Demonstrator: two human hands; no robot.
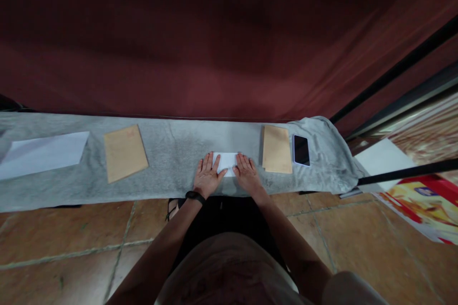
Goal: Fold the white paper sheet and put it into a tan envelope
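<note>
A small white sheet of paper [226, 161], seemingly folded, lies on the grey cloth in front of me. My left hand [207, 175] rests flat on its left end, fingers stretched forward and thumb reaching in. On the opposite end lies my right hand [247, 172], also flat with the fingers extended. Both thumbs come near each other over the paper's lower edge. To the right of my right hand are brown envelopes [277, 150], apparently stacked. Another brown envelope [126, 153] lies farther off to the left.
Grey cloth [171, 152] covers the long narrow table. A phone [301, 150] lies beside the right envelopes, and white paper sheets [45, 153] are at the far left. A dark red curtain [214, 90] hangs behind. At right stand black bars [408, 172] and a colourful box [425, 205].
</note>
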